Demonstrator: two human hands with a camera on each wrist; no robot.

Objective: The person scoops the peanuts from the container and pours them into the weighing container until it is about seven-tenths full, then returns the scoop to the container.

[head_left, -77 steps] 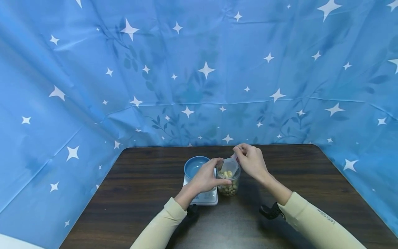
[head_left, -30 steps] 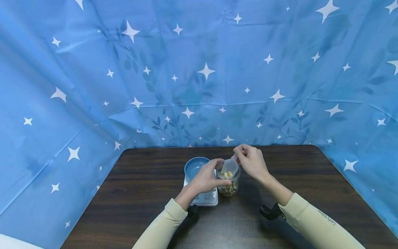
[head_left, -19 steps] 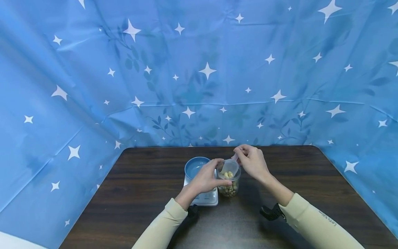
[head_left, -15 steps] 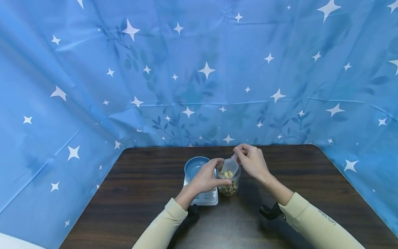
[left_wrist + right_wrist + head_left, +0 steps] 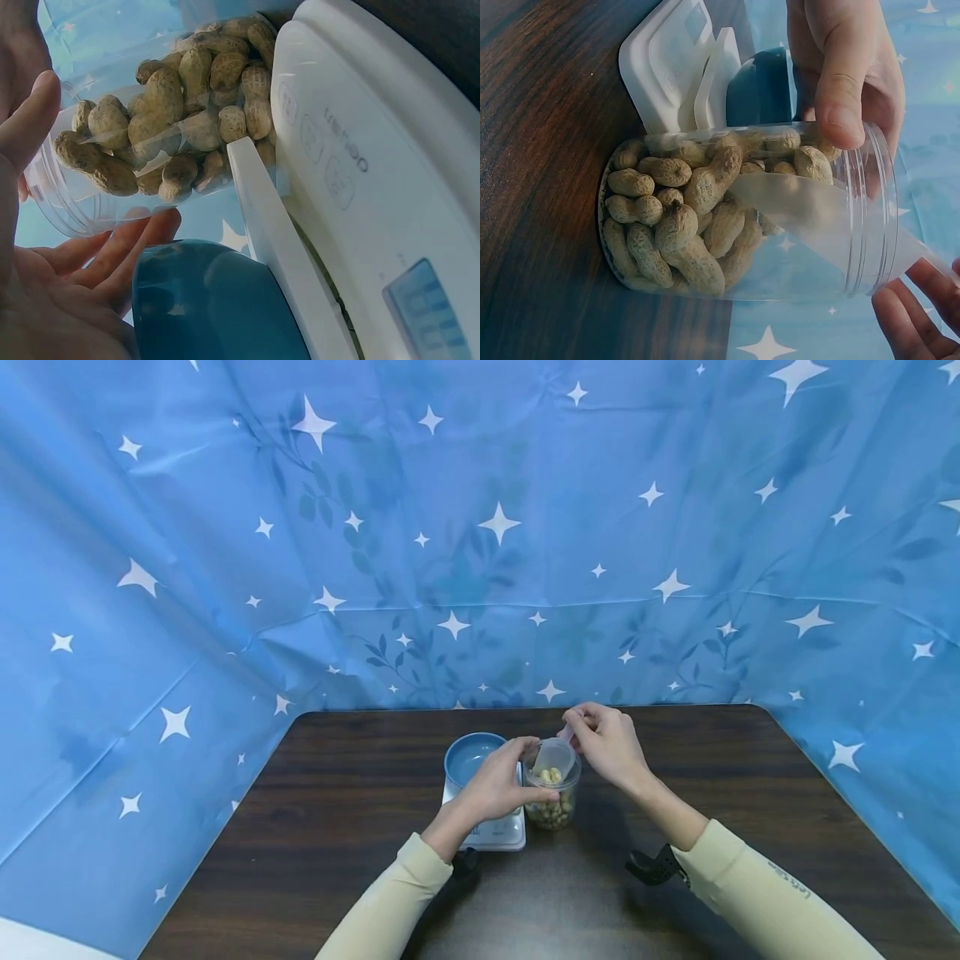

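Clear jar (image 5: 802, 277): upright on the dark counter (image 5: 337, 827), just beside the white scale (image 5: 502, 837).
Peanuts (image 5: 694, 225): unshelled, inside the jar.
Translucent scoop (image 5: 802, 199): head inside the jar, handle past the rim.
Left hand (image 5: 498, 787): we grip the jar near its rim, thumb and fingers on opposite sides.
Right hand (image 5: 607, 745): we pinch the scoop handle between thumb and fingers.
Blue bowl (image 5: 468, 758): on the scale.
Backdrop (image 5: 375, 485): blue, star-patterned.

Creased blue backdrop (image 5: 465, 560), star-patterned, behind dark wood-grain table (image 5: 337, 802), far corners rounded. White strip (image 5: 37, 943) at bottom left.
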